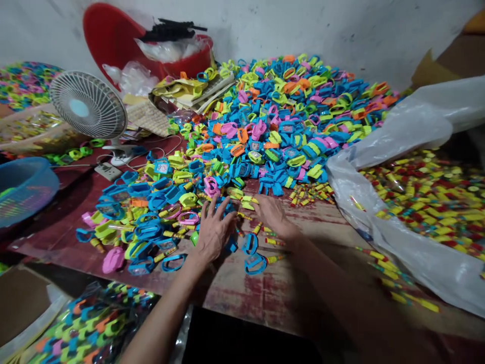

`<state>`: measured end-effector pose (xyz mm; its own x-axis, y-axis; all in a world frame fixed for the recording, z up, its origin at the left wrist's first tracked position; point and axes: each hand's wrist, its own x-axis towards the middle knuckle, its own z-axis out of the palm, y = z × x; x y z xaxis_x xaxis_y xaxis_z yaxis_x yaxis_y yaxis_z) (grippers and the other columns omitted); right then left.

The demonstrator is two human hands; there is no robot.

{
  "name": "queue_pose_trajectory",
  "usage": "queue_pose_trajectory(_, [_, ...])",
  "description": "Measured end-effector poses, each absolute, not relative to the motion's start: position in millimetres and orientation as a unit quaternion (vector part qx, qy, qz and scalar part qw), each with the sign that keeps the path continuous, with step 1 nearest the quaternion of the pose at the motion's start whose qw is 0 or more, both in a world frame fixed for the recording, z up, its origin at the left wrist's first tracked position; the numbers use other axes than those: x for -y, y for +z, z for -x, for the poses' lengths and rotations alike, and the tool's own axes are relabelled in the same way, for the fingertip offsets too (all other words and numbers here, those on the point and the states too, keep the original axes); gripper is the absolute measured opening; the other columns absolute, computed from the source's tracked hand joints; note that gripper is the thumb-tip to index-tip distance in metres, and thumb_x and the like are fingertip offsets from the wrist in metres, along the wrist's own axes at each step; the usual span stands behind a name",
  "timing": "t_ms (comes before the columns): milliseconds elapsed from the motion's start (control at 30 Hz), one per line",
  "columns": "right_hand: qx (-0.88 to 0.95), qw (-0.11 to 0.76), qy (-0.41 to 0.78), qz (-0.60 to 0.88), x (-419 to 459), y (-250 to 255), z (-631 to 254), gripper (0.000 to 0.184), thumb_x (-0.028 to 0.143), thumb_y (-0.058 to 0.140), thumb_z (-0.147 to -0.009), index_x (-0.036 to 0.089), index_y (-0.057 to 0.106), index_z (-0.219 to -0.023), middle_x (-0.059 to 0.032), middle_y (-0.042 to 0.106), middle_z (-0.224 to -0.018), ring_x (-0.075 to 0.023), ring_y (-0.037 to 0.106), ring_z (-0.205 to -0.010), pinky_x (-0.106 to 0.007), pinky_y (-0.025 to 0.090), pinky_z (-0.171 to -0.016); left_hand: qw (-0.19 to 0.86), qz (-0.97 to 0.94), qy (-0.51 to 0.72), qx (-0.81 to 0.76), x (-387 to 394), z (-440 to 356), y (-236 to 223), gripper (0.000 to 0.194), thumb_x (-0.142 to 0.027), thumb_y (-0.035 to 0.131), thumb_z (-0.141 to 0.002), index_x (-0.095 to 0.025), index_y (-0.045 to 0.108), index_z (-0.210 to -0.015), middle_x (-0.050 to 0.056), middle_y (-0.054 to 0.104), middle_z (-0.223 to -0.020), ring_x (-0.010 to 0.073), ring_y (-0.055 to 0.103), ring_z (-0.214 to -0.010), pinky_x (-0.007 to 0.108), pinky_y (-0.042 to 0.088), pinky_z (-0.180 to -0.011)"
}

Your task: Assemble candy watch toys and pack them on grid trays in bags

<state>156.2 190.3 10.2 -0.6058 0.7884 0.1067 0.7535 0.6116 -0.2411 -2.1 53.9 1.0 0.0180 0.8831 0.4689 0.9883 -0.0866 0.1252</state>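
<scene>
My left hand [214, 231] is open, palm down, its fingers spread over the edge of a loose heap of plastic toy watches [153, 189], mostly blue and yellow-green. A pink toy watch [211, 186] lies just beyond its fingertips. Opposite it, my right hand [272, 215] is blurred, with its fingers pointing left beside a yellow-green piece [249, 202]; whether it grips that piece is unclear. Between my wrists and slightly forward, two blue toy watches [255, 263] rest on the table, with small yellow printed tubes [275, 242] around them.
A large pile of toy watches [288, 121] rises against the wall. On the right, a clear plastic bag [401, 237] holds many yellow-red tubes. A white fan [89, 105], a power strip [108, 171] and a blue basket [28, 187] stand left. A filled box [26, 308] sits below the table edge.
</scene>
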Motion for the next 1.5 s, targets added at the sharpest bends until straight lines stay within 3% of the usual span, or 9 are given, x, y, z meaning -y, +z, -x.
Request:
queue_pose_trajectory(300, [0.847,0.155,0.197,0.470,-131,19,-267,0.035,0.045,0.049,-0.090,0.020,0.062,-0.068,-0.0019,0.061,-0.060,-0.0158,0.052,-0.055,-0.027,0.031,-0.054,0.135,0.671,-0.321,0.655,-27,6,8,0.030,-0.015,0.049,-0.091,-0.020,0.060,-0.118,0.008,0.064,-0.128,0.0288,0.046,-0.134,0.051,0.035,-0.110])
queue_pose_trajectory(500, [0.732,0.230,0.283,0.575,-67,13,-299,0.041,0.058,0.052,-0.085,0.021,0.068,-0.079,-0.0034,0.066,-0.068,-0.0182,0.057,-0.058,-0.028,0.039,-0.056,0.065,0.657,-0.342,0.669,27,-46,7,0.016,-0.025,0.055,-0.093,-0.020,0.058,-0.108,0.007,0.069,-0.096,0.0228,0.060,-0.089,0.038,0.047,-0.081])
queue_pose_trajectory(633, [0.630,0.258,0.361,0.637,-30,-8,-306,0.044,0.062,0.054,-0.082,0.021,0.061,-0.065,-0.0007,0.060,-0.056,-0.0160,0.052,-0.050,-0.027,0.040,-0.051,-0.005,0.700,-0.309,0.644,32,-87,-8,0.030,-0.031,0.061,-0.091,-0.019,0.055,-0.118,0.012,0.064,-0.119,0.0270,0.056,-0.109,0.042,0.047,-0.092])
queue_pose_trajectory(800, [0.601,0.218,0.414,0.649,-17,-13,-296,0.043,0.057,0.052,-0.082,0.022,0.056,-0.056,-0.0003,0.057,-0.048,-0.0155,0.049,-0.045,-0.026,0.037,-0.045,0.045,0.731,-0.231,0.641,6,-97,-11,0.048,-0.039,0.064,-0.087,-0.024,0.053,-0.132,0.011,0.047,-0.146,0.0388,0.040,-0.129,0.057,0.038,-0.102])
queue_pose_trajectory(967, [0.675,0.147,0.416,0.591,-18,-2,-257,0.030,0.034,0.049,-0.084,0.022,0.054,-0.058,-0.0034,0.064,-0.056,-0.0174,0.058,-0.054,-0.026,0.039,-0.052,0.042,0.775,-0.181,0.604,-5,-68,-11,0.024,-0.031,0.058,-0.089,-0.020,0.065,-0.110,0.010,0.061,-0.131,0.0351,0.044,-0.129,0.059,0.032,-0.109])
queue_pose_trajectory(1133, [0.760,0.112,0.389,0.508,-22,1,-200,0.018,0.025,0.052,-0.086,0.020,0.064,-0.074,-0.0050,0.070,-0.072,-0.0165,0.060,-0.062,-0.024,0.037,-0.056,0.066,0.772,-0.183,0.605,1,-19,-8,0.020,-0.027,0.059,-0.085,-0.020,0.067,-0.102,0.009,0.069,-0.114,0.0333,0.051,-0.124,0.059,0.030,-0.112])
queue_pose_trajectory(1267, [0.797,0.109,0.378,0.458,-37,9,-157,0.015,0.027,0.059,-0.087,0.019,0.067,-0.096,-0.0058,0.073,-0.087,-0.0170,0.063,-0.072,-0.024,0.038,-0.062,0.075,0.766,-0.160,0.618,-3,14,-1,0.021,-0.030,0.056,-0.088,-0.022,0.067,-0.104,0.010,0.068,-0.115,0.0329,0.051,-0.124,0.059,0.032,-0.110])
queue_pose_trajectory(1400, [0.823,0.077,0.379,0.417,-56,16,-165,0.014,0.022,0.058,-0.086,0.018,0.068,-0.094,-0.0038,0.072,-0.085,-0.0155,0.062,-0.070,-0.023,0.036,-0.060,0.085,0.761,-0.170,0.621,-6,25,-2,0.022,-0.030,0.055,-0.089,-0.021,0.065,-0.108,0.010,0.066,-0.121,0.0327,0.048,-0.128,0.057,0.033,-0.110])
queue_pose_trajectory(1500, [0.819,0.132,0.360,0.427,-72,11,-206,0.018,0.020,0.051,-0.088,0.019,0.069,-0.088,-0.0012,0.069,-0.075,-0.0143,0.059,-0.064,-0.022,0.037,-0.056,0.089,0.762,-0.189,0.613,-3,22,-6,0.025,-0.029,0.056,-0.089,-0.022,0.063,-0.112,0.009,0.064,-0.125,0.0328,0.044,-0.132,0.056,0.033,-0.110])
